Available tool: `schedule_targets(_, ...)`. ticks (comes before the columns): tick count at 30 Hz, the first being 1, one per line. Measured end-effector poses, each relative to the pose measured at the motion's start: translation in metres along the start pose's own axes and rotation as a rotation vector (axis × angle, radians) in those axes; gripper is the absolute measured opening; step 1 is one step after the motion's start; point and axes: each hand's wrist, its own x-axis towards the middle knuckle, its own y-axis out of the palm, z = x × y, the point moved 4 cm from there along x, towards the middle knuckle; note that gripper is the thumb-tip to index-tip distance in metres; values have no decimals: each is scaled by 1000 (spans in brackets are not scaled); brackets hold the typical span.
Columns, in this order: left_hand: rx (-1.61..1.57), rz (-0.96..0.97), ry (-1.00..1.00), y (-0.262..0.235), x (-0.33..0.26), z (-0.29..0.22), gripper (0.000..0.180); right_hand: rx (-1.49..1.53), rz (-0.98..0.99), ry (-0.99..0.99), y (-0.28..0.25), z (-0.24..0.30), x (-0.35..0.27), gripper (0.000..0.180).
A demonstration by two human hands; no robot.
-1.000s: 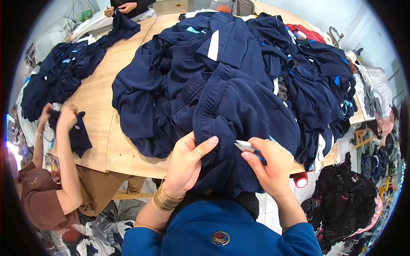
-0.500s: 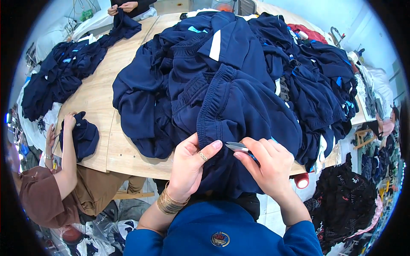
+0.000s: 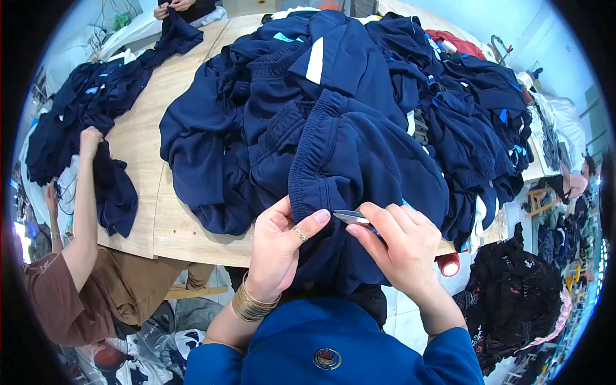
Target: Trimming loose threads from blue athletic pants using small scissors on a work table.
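A navy garment [image 3: 378,154] with a gathered elastic waistband [image 3: 312,144] lies over the pile in front of me, its near part hanging past the table edge. My left hand [image 3: 276,247] pinches the lower end of that waistband, thumb on top. In my right hand [image 3: 405,250] is a pair of thread snips [image 3: 351,217], held between thumb and fingers. Their metal blades point left and reach close to my left thumb tip, over the cloth. Any thread there is too small to make out.
More navy garments [image 3: 465,128] are heaped at the right on the wooden table [image 3: 144,167]. At the left, a co-worker's arm [image 3: 83,192] reaches to another navy pile [image 3: 77,122]. Another person's hands [image 3: 172,8] hold navy cloth at the far left. Black cloth [image 3: 513,298] lies below right.
The snips' blades, slightly apart before, now look closer together. My left hand keeps its pinch. The co-worker at the left has moved an arm up toward the pile.
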Motion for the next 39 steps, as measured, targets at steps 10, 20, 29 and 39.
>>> schedule_targets(10, 19, 10, -11, 1, 0, -3, 29, 368, 1, 364, -13, -23, 6, 28)
schedule_targets(20, 994, 477, 174, 20, -9, -46, 25, 761, 678, -117, 11, -30, 44, 41)
schedule_targets(29, 898, 653, 223, 10, -15, -47, 32, 628, 767, -297, 0, -10, 56, 28)
schedule_targets(39, 827, 825, 322, -43, -52, -101, 28, 752, 356, -307, -142, -60, 30, 23)
